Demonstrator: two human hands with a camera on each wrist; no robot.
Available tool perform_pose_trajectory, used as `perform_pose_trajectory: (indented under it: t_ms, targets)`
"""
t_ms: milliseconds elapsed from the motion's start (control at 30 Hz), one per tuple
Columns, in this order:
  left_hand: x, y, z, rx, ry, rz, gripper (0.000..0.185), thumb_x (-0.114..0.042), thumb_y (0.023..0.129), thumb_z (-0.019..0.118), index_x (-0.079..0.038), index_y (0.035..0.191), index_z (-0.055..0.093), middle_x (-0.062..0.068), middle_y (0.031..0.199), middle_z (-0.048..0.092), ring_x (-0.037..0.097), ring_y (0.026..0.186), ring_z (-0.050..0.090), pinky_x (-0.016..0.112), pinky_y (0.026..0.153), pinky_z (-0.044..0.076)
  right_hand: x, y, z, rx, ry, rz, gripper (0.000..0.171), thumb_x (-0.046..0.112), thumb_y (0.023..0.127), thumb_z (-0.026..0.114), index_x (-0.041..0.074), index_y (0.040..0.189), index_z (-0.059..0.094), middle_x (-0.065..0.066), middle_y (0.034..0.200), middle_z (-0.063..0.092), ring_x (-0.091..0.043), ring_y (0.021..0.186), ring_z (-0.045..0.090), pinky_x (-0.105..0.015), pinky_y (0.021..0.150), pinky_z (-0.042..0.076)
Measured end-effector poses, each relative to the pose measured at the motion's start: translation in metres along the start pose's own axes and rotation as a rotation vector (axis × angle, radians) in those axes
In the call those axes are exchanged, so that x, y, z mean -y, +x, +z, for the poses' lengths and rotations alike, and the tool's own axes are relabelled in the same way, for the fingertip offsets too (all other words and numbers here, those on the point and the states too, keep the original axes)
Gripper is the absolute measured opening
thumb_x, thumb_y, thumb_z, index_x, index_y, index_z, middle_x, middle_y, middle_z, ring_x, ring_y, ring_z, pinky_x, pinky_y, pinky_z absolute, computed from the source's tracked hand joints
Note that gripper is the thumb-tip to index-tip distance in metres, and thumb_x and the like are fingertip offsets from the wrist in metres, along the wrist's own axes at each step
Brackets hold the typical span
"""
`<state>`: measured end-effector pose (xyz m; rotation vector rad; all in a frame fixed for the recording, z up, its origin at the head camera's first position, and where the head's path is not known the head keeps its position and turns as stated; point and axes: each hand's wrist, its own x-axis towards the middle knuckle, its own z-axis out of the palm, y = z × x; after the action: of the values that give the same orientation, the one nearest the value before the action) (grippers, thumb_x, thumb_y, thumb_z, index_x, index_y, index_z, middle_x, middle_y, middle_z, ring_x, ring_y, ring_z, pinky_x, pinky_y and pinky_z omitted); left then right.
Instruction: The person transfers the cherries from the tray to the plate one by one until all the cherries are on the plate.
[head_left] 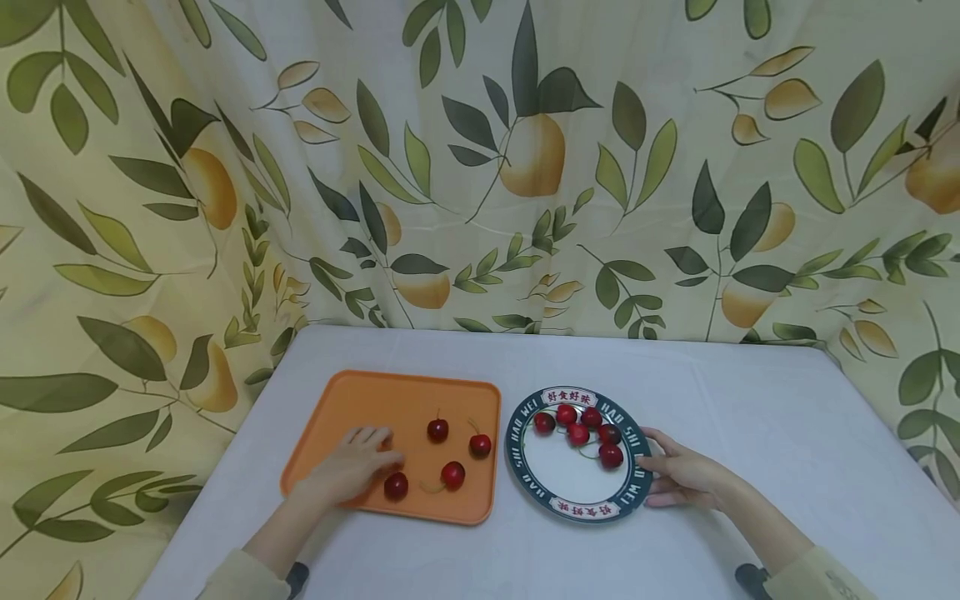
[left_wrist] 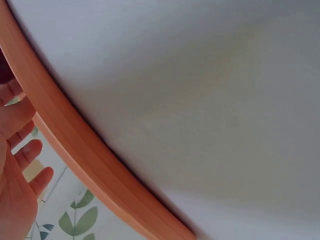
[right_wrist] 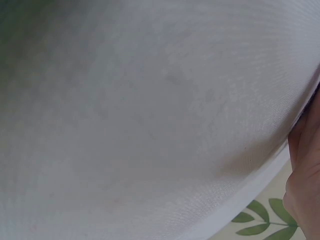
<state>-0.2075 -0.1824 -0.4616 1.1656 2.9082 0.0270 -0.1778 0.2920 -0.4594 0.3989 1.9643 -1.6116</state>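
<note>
Left hand lies flat on the orange tray near the table's front-left edge, fingers straight, fingertips touching a cherry — three more lie alongside. Right hand, fingers relaxed, rests against the plate rim; the plate holds six cherries.

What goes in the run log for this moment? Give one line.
left hand on orange tray, fingers by a cherry | right hand at plate rim | tray: four cherries | plate: six cherries
</note>
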Motion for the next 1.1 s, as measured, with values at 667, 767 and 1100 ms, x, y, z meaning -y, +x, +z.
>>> perform_pose_trajectory:
  t_ms: [667,767,1100]
  targets:
    - [0.007,-0.022,0.007,-0.109,0.127,0.003,0.007,-0.019,0.085,0.060,-0.022,0.092,0.058,0.010,0.107,0.050,0.029,0.098,0.049,0.048,0.087,0.040,-0.001,0.002,0.000,-0.004,-0.008,-0.004,0.069,0.014,0.094,0.048,0.013,0.146,0.003,-0.010,0.088,0.057,-0.020,0.072,0.064,-0.037,0.068,0.054]
    - [0.008,-0.024,0.008,-0.134,0.123,0.010,0.005,-0.020,0.085,0.061,-0.022,0.088,0.057,0.009,0.106,0.049,0.029,0.096,0.049,0.047,0.085,0.040,-0.001,0.002,0.000,-0.013,-0.004,0.001,0.068,0.014,0.094,0.048,0.014,0.146,0.005,-0.009,0.087,0.058,-0.020,0.071,0.065,-0.037,0.068,0.054]
    - [0.010,-0.029,0.007,-0.145,0.046,-0.009,0.004,-0.020,0.087,0.059,-0.021,0.084,0.057,0.007,0.102,0.046,0.027,0.094,0.048,0.047,0.087,0.039,-0.002,0.002,0.000,-0.017,-0.007,0.002,0.067,0.014,0.094,0.048,0.014,0.146,0.005,-0.009,0.085,0.058,-0.020,0.071,0.065,-0.037,0.068,0.054]
